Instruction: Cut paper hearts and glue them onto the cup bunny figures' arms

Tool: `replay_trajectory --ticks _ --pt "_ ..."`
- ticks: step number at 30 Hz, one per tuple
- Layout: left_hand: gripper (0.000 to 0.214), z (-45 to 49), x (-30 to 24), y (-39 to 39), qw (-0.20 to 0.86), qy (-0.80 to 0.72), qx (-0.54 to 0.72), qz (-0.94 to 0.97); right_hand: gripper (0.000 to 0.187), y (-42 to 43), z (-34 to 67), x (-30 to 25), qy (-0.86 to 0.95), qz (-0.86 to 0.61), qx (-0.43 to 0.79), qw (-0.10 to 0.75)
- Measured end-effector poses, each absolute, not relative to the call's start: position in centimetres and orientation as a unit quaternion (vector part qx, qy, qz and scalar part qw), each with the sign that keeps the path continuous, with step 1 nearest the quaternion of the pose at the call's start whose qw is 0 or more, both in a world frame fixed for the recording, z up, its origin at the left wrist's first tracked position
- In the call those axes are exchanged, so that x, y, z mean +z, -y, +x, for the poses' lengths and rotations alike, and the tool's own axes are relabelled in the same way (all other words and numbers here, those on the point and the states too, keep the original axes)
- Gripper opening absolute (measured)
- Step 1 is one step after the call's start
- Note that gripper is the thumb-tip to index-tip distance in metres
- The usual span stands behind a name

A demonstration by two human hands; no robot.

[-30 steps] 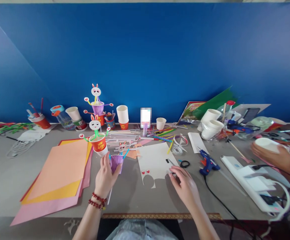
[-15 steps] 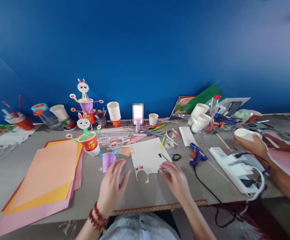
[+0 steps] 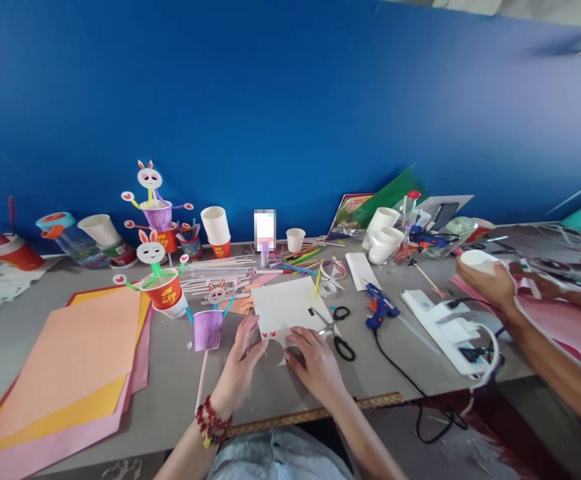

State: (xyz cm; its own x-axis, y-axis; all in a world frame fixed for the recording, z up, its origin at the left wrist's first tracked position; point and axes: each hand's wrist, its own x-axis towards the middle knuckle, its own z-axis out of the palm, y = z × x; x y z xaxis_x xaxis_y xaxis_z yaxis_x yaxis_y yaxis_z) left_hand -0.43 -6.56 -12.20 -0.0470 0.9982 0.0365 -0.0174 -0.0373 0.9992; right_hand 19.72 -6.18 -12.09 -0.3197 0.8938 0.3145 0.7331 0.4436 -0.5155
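White paper [image 3: 290,303] lies flat on a grey table [image 3: 170,380]. The person's left hand [image 3: 243,363] is by its near left corner, thumb spread from lightly bent fingers. The right hand [image 3: 315,363] reaches over its near edge, fingers bent; whether they grip it, I cannot tell. Two red hearts [image 3: 273,335] show between the hands. Scissors [image 3: 344,349] lie just right of the right hand, a purple cup [image 3: 208,331] stands left of the left, and a glue gun [image 3: 381,308] lies farther right

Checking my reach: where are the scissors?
In the head view, the scissors lie right of centre at the right edge of the white sheet, between the right hand and the glue gun.
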Motion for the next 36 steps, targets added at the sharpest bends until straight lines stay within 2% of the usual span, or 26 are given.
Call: replay_trajectory --ticks 3,5,9,13,16,20,27,36 --pt "0.060 -0.1 -12.5 5.7 0.559 -0.483 0.561 0.372 0.024 6.1 19.9 -12.2 0.796 -0.501 0.144 0.309" --pt "0.064 0.0 -12.7 5.1 0.536 -0.509 0.556 0.379 0.022 6.1 20.1 -12.2 0.792 -0.492 0.151 0.328" --pt "0.069 0.1 -13.0 4.6 0.430 -0.548 0.473 0.540 0.019 6.1 20.5 -12.2 0.790 -0.475 0.175 0.345" --pt "0.055 0.1 -12.8 4.7 0.342 -0.567 0.423 0.618 0.019 5.4 21.9 -11.7 0.793 -0.465 0.159 0.358" --pt "0.039 -0.1 -13.0 4.8 0.340 -0.567 0.417 0.625 0.018 3.5 24.4 -10.7 0.779 -0.510 0.082 0.355" --pt "0.036 -0.2 -13.3 4.9 0.346 -0.565 0.419 0.621 0.022 0.0 28.4 -8.9 0.745 -0.574 0.021 0.340" --pt "0.036 -0.2 -13.6 4.9 0.346 -0.561 0.424 0.621 0.019 -2.9 31.4 -7.8 0.755 -0.606 0.007 0.251" --pt "0.035 -0.2 -13.7 5.0 0.331 -0.559 0.434 0.625 0.011 0.0 30.8 -8.6 0.792 -0.595 0.036 0.135"
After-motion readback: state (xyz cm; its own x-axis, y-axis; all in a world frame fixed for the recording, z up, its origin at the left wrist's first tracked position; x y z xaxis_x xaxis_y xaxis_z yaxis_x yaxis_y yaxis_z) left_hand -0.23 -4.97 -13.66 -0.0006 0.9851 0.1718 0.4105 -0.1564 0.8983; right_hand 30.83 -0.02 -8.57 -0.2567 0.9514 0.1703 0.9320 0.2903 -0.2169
